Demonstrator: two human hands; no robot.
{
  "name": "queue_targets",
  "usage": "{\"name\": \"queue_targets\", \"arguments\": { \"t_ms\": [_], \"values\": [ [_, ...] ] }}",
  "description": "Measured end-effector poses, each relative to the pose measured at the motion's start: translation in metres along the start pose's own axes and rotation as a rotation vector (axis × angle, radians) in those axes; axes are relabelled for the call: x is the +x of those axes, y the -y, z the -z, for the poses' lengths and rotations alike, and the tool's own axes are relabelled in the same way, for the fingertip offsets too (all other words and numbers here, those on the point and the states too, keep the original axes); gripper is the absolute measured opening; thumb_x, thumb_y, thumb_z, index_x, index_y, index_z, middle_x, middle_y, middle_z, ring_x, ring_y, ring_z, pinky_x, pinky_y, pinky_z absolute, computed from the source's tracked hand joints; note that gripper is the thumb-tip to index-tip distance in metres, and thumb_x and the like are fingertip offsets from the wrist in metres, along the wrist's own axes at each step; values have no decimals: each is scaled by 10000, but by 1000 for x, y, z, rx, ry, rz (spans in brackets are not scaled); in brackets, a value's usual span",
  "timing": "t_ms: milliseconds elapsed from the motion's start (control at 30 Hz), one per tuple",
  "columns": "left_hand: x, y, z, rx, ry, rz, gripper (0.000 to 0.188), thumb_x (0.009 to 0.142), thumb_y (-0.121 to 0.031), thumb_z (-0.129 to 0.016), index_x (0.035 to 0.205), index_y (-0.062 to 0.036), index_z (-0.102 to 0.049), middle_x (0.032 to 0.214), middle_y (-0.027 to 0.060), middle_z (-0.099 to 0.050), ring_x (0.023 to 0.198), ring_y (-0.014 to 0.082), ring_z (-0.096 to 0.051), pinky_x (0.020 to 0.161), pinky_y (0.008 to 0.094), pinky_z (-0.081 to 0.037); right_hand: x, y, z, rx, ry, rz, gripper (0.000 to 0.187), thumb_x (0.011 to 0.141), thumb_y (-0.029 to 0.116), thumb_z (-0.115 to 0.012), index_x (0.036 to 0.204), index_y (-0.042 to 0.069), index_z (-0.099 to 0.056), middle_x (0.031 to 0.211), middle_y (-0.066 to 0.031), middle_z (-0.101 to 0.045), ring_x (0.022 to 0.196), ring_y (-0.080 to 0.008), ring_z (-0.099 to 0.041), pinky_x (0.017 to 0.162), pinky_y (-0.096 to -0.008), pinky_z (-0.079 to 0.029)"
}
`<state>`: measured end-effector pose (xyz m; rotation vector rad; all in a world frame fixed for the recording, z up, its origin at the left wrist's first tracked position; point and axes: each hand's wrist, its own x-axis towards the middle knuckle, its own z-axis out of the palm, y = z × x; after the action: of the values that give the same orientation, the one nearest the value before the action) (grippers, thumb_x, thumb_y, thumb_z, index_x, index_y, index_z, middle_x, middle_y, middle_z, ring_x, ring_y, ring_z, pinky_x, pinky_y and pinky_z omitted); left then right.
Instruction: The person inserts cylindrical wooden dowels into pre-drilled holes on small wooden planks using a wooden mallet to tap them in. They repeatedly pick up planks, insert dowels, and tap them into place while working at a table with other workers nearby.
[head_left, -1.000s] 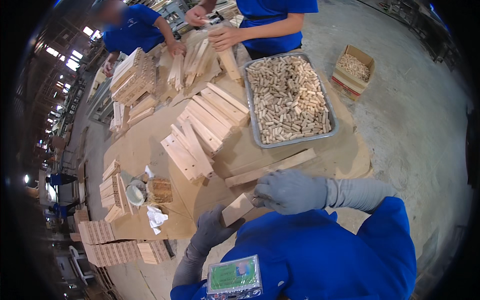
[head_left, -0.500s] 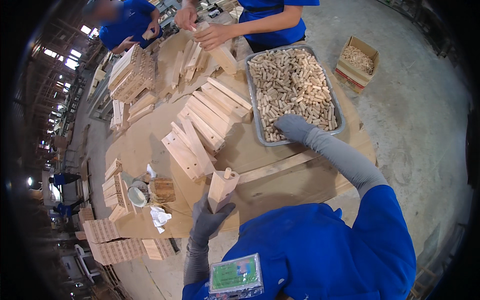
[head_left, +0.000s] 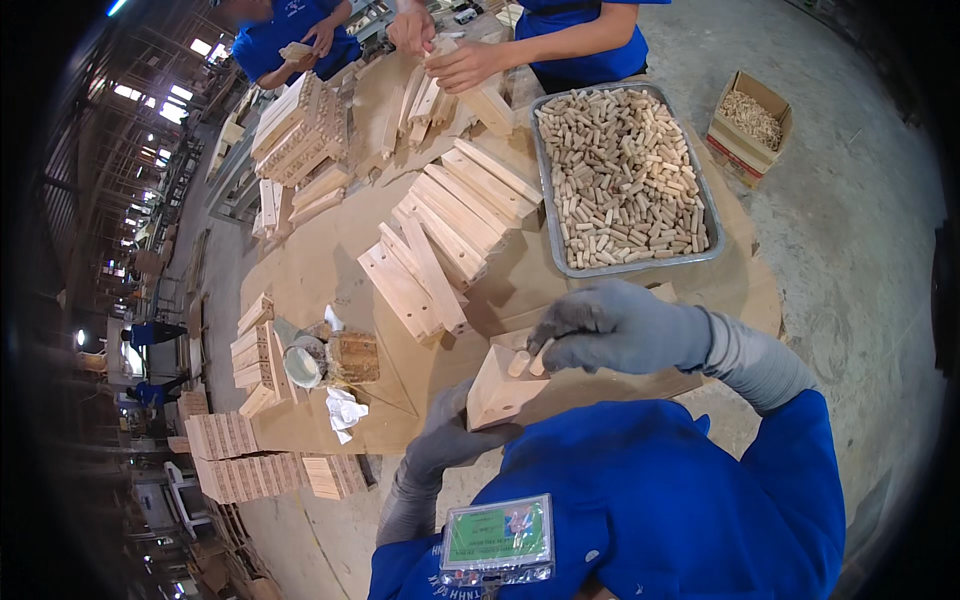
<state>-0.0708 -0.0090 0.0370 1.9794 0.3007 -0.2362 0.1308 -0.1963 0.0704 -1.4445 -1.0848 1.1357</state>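
In its grey glove, my left hand (head_left: 445, 432) is closed around a pale wooden block (head_left: 497, 388), tilted with its drilled end toward me. One wooden dowel (head_left: 519, 364) stands out of that end. My right hand (head_left: 622, 328), gloved too, pinches a second dowel (head_left: 541, 358) right beside the first one. Whether this dowel's tip is inside a hole I cannot tell. Beyond my right hand is a metal tray (head_left: 718, 232) heaped with short dowels. Drilled wooden pieces (head_left: 440, 250) lie in a row on the cardboard-covered table, left of the tray.
A glue pot (head_left: 302, 364), a wood block (head_left: 354, 357) and crumpled white paper (head_left: 344, 412) sit at the left. Stacked pieces (head_left: 298, 135) stand farther back. Across the table a co-worker's hands (head_left: 462, 66) handle a wooden piece. A cardboard box (head_left: 745, 135) of dowels rests on the floor.
My right hand has come from the tray to the block, bringing a dowel. My left hand has moved right and tipped the block's end toward me. The whole view has shifted slightly.
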Motion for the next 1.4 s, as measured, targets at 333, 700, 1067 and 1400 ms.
{"name": "queue_targets", "arguments": {
  "t_ms": [333, 700, 1067, 1400],
  "values": [
    [-12, 12, -23, 435, -181, -112, 486, 684, -301, -798, 1008, -2, -594, 809, 131, -669, 701, 281, -669, 615, 354, -518, -21, -36, -33, -468, -305, 423, 156, 822, 155, -640, 941, 64, -595, 807, -111, -602, 759, -290, -603, 654, -382, -477],
    [9, 39, -18, 25, -190, 56, 453, 718, -166, -762, 1111, -19, -594, 972, 79, -669, 866, 132, -626, 763, 280, -493, -8, -140, -1, -861, -292, -16, 579, 775, 514, -647, 1038, 9, -545, 971, -154, -587, 913, -316, -582, 778, -412, -462],
    [5, 56, 3, -70, -261, 16, 530, 672, -120, -781, 1148, -27, -566, 959, 46, -642, 863, 115, -582, 779, 276, -472, -98, -62, 19, -322, -397, -201, 381, 921, 358, -501, 1046, 1, -541, 810, -120, -591, 727, -239, -594, 706, -350, -474],
    [18, 72, 5, -110, -150, 66, 496, 717, -125, -763, 1160, -26, -564, 987, 42, -637, 882, 114, -581, 776, 268, -480, -97, -64, 13, -433, -87, -241, 600, 918, 459, -486, 1392, 111, -362, 844, -163, -624, 768, -272, -619, 743, -347, -492]
  ]
}}
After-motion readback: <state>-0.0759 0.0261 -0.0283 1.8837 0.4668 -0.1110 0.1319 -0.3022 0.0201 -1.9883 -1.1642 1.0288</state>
